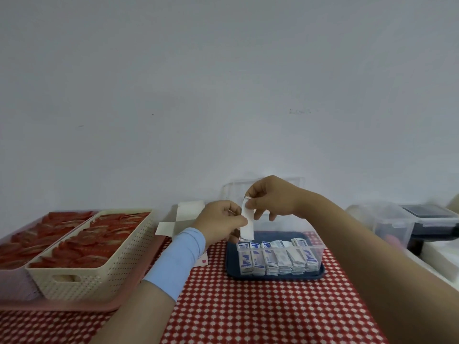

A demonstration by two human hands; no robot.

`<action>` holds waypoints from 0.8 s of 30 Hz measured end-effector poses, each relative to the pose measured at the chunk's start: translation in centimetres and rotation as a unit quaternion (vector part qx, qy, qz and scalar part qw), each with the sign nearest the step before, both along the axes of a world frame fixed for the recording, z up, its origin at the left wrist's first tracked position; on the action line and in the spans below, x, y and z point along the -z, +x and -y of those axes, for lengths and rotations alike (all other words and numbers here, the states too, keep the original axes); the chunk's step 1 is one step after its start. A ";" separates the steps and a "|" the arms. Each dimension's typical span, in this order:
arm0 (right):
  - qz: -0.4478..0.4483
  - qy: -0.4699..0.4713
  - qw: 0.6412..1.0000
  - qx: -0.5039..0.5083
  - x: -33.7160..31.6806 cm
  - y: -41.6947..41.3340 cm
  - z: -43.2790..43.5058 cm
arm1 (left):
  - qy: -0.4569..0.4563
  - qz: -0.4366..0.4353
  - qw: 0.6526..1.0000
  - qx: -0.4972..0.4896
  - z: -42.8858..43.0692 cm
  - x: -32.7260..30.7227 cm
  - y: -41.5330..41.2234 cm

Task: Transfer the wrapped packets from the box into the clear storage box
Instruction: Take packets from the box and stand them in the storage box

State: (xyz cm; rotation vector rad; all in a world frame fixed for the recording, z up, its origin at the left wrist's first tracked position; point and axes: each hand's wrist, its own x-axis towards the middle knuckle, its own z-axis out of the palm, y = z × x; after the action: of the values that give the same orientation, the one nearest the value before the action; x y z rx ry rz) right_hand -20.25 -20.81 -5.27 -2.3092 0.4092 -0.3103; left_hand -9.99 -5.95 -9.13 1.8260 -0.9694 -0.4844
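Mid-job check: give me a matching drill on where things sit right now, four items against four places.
Items:
1 held packet
2 clear storage box
3 cream basket
4 open carton

Places:
A on the pink tray
B on the navy tray
C pinched between left hand and right hand
D beyond the left hand

Pairs: 1-C, 2-B, 3-A, 4-D

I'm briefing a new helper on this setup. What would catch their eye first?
Centre frame, the left hand and right hand pinch a white wrapped packet above the clear plastic storage box, which holds a row of blue-and-white packets. At left, a cream perforated plastic basket full of red sachets sits on a pink tray.
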 end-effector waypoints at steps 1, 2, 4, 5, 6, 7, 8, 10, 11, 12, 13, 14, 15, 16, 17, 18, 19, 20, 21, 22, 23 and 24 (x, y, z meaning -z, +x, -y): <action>-0.005 -0.004 1.000 0.008 0.3 0.2 0.3 | 0.015 -0.011 1.000 0.008 0.3 0.1 0.1; -0.006 -0.013 1.000 0.021 0.6 0.5 0.6 | 0.034 -0.016 0.999 0.015 0.5 0.4 0.3; 0.002 -0.052 0.997 0.064 1.4 1.1 1.8 | 0.074 0.003 0.997 0.019 0.6 1.1 1.0; 0.000 -0.081 0.993 0.088 1.9 1.5 2.4 | 0.091 0.022 0.995 0.015 0.7 1.6 1.4; -0.011 -0.106 0.989 0.105 2.4 1.9 2.9 | 0.106 0.038 0.994 0.006 0.7 2.2 1.8; -0.029 -0.122 0.986 0.113 3.0 2.4 3.3 | 0.118 0.046 0.992 -0.002 0.8 2.9 2.2; -0.050 -0.127 0.984 0.112 3.6 2.8 3.4 | 0.128 0.046 0.991 -0.009 0.8 3.4 2.4; -0.093 -0.117 0.985 0.091 4.9 3.7 3.5 | 0.145 0.034 0.989 -0.015 0.9 4.4 2.9; -0.112 -0.112 0.984 0.077 5.4 4.1 3.5 | 0.151 0.031 0.988 -0.013 1.0 4.7 3.1; -0.130 -0.109 0.983 0.065 5.9 4.6 3.4 | 0.155 0.031 0.987 -0.009 1.2 5.0 3.3; -0.150 -0.108 0.981 0.055 6.3 4.9 3.3 | 0.158 0.034 0.987 -0.006 1.3 5.2 3.4; -0.169 -0.109 0.978 0.048 6.6 5.3 3.1 | 0.160 0.036 0.986 -0.003 1.4 5.3 3.5; -0.184 -0.111 0.976 0.043 6.9 5.7 2.9 | 0.160 0.037 0.986 0.001 1.6 5.4 3.5; -0.194 -0.113 0.974 0.038 7.2 5.9 2.7 | 0.159 0.034 0.987 0.004 1.8 5.5 3.4; -0.199 -0.113 0.973 0.036 7.4 6.2 2.5 | 0.156 0.030 0.987 0.007 1.9 5.5 3.3; -0.200 -0.113 0.972 0.039 7.7 6.5 2.4 | 0.153 0.027 0.988 0.008 2.0 5.5 3.2; -0.198 -0.114 0.973 0.044 7.8 6.6 2.3 | 0.149 0.031 0.988 0.008 2.1 5.5 3.3; -0.197 -0.117 0.972 0.048 7.9 6.8 2.2 | 0.147 0.036 0.988 0.007 2.1 5.5 3.3; -0.196 -0.120 0.972 0.051 8.0 6.9 2.1 | 0.148 0.041 0.988 0.006 2.0 5.6 3.3; -0.196 -0.124 0.971 0.052 8.2 6.9 2.0 | 0.151 0.046 0.987 0.005 2.0 5.7 3.4; -0.200 -0.128 0.970 0.052 8.3 6.9 1.8 | 0.153 0.050 0.987 0.006 2.0 5.8 3.5; -0.204 -0.136 0.968 0.052 8.4 6.9 1.7 | 0.155 0.050 0.987 0.007 2.0 5.8 3.5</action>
State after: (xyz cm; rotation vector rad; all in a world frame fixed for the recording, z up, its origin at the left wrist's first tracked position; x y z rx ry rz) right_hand -13.38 -22.49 -13.70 -2.6292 0.7320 0.0713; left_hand -6.51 -7.96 -14.95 2.1414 -1.0183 -0.5822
